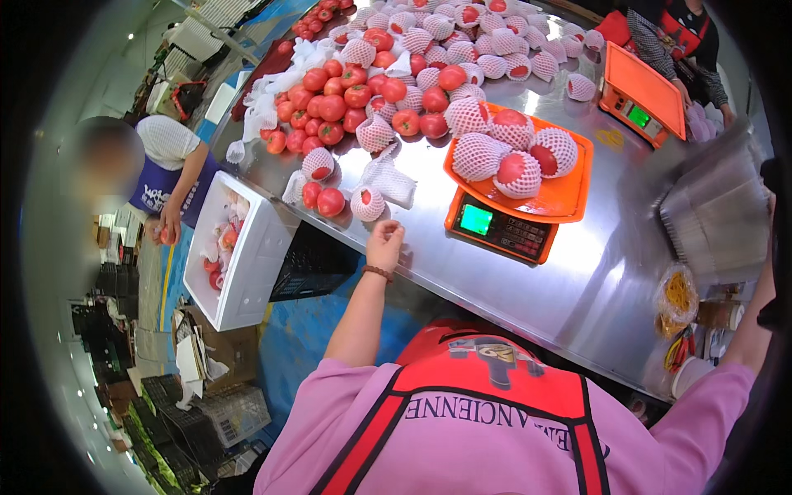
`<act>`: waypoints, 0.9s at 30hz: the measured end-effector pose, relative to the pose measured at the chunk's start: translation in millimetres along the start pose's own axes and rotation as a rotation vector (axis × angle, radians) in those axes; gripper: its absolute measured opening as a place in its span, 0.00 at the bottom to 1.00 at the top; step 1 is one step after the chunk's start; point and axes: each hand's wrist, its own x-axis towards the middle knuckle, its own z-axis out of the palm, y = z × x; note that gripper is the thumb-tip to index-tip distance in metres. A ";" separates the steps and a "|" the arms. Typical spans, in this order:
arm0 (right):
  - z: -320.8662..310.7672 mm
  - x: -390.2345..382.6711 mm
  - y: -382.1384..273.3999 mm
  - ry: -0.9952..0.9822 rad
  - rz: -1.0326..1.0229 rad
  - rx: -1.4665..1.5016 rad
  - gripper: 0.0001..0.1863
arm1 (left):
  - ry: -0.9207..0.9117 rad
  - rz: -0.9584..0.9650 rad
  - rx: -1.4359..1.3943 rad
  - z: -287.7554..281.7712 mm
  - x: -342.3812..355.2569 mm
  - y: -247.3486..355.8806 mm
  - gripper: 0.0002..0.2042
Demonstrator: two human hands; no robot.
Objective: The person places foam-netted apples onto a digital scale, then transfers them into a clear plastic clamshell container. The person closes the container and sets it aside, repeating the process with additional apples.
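My left hand (384, 246) is over the near edge of the metal table, its fingers curled in and nothing visible in them. Just beyond it sits a tomato in a white foam net (367, 204), beside a loose foam net (389, 182) and two bare tomatoes (330, 201). An orange scale (503, 231) stands to the right; its orange tray (569, 191) carries several netted tomatoes (519, 175). At the far right, my right arm (755, 318) reaches up to a blurred stack of clear plastic trays (718, 210). The dark picture rim hides most of that hand.
A pile of bare tomatoes (332, 108) and many netted ones (503, 41) cover the far table. A white foam box (252, 260) holds tomatoes at left, near a person in a purple apron (186, 177). Another orange scale (643, 91) and rubber bands (678, 293) are at right.
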 end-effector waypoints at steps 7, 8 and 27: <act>21.8 -124.6 -119.5 0.568 -0.427 -0.704 0.11 | 0.295 0.560 0.897 -31.1 38.8 18.9 0.32; 40.9 -166.1 -157.7 0.644 -0.536 -0.728 0.10 | 0.244 0.570 0.973 -32.9 50.9 15.3 0.33; 344.8 -397.6 -263.9 0.010 -0.564 0.239 0.19 | -0.252 0.322 -0.378 24.9 50.7 135.3 0.32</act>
